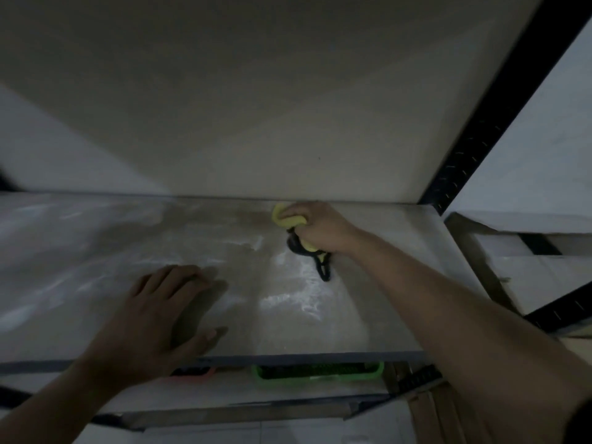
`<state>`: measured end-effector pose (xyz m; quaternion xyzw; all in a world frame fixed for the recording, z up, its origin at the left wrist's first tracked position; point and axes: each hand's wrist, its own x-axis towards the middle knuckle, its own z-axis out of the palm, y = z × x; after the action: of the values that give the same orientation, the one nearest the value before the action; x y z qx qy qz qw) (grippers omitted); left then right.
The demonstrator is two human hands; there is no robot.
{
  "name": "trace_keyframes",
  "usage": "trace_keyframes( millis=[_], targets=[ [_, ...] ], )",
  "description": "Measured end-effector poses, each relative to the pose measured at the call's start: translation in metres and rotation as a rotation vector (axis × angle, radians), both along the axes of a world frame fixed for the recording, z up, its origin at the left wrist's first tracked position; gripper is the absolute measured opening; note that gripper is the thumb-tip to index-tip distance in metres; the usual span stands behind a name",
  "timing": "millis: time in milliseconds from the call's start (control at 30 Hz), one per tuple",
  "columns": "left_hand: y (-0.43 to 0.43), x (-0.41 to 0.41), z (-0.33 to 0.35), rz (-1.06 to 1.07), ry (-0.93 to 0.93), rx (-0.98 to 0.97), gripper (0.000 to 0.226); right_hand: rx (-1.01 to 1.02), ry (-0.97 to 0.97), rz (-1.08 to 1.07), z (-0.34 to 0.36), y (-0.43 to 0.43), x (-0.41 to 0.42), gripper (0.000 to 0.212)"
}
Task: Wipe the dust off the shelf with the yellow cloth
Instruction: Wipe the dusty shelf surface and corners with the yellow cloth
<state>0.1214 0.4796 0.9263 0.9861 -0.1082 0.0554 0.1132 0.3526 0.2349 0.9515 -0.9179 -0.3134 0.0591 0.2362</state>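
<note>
Two hands are seen over one dusty, pale grey flat shelf board point(368, 283). The right hand point(320, 227) is curled closed around one bunched yellow cloth point(285, 221), and the cloth is pressed onto the shelf just in front of its back edge, right of the middle and well short of the right rear corner. The fingers are wrapped over the top of the cloth, so only its left end and a small part below the palm are shown. One thin black looped cord point(323, 267) is seen trailing from under the same hand onto the shelf; whether it is gripped cannot be told.

The left hand point(160, 318) is laid flat, palm down, near the front edge, left of the middle. Its fingers are straight and slightly spread, the thumb is held out to the side, and nothing is held.

White dust streaks are spread between the two hands. One black slotted metal upright point(499, 123) is seen at the right rear corner. Below the front edge, one green plastic basket point(317, 373) is partly shown.
</note>
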Motion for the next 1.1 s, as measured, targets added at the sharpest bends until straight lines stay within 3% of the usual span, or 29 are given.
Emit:
trace_keyframes(
  millis=[167, 300, 433, 567, 633, 767, 933, 1033, 1100],
  targets=[
    [0.009, 0.004, -0.017, 0.003, -0.035, 0.053, 0.072, -0.094, -0.114, -0.197, 0.002, -0.024, 0.042, 0.048],
    [0.01, 0.005, -0.023, -0.017, -0.039, 0.073, 0.074, -0.101, -0.251, -0.156, -0.024, -0.006, 0.015, 0.042],
    [0.01, 0.004, -0.023, -0.016, -0.04, 0.056, 0.077, -0.097, -0.009, 0.079, -0.009, -0.006, 0.015, 0.053],
    [0.011, 0.006, -0.023, -0.027, -0.034, 0.044, 0.074, -0.247, -0.101, -0.196, -0.003, -0.008, 0.033, 0.049],
    [0.011, 0.006, -0.025, -0.04, -0.053, 0.041, 0.072, -0.323, -0.133, -0.213, -0.01, 0.0, 0.028, 0.043],
    [0.012, 0.005, -0.024, -0.044, -0.055, 0.035, 0.073, -0.163, -0.183, -0.146, -0.017, 0.029, 0.014, 0.042],
    [0.011, 0.002, -0.021, -0.041, -0.044, 0.036, 0.077, -0.081, 0.216, 0.144, 0.006, 0.058, 0.0, 0.053],
    [0.011, 0.001, -0.021, -0.04, -0.03, 0.035, 0.077, 0.022, 0.2, 0.033, 0.02, 0.024, 0.005, 0.051],
    [0.012, 0.003, -0.022, -0.045, -0.044, 0.039, 0.075, 0.072, 0.021, -0.145, 0.025, -0.025, 0.011, 0.047]
  ],
)
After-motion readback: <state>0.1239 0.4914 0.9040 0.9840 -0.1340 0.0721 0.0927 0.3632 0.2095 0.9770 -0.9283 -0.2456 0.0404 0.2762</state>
